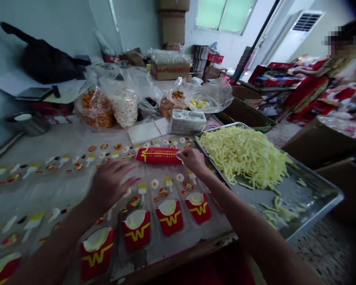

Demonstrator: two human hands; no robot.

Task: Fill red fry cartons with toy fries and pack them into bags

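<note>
A red stack of toy fry cartons [158, 155] with yellow markings lies on its side at the middle of the table. My right hand [193, 159] is closed on its right end, fingers pinched together. My left hand [110, 183] hovers above the table left of the stack, fingers stretched and thumb apart, with nothing in it; motion blurs it a little. Below, several red cartons with a yellow W, such as one carton [168, 217], lie in clear plastic trays. Small toy foods, including a fried egg [154, 183] and a pizza [163, 192], sit in the trays' hollows.
A metal tray [320, 198] heaped with pale yellow toy fries [246, 154] stands at my right. Behind are bags of small pieces [96, 109], a clear plastic box [187, 122] and cardboard boxes [246, 107]. Another person [320, 75] works at the far right.
</note>
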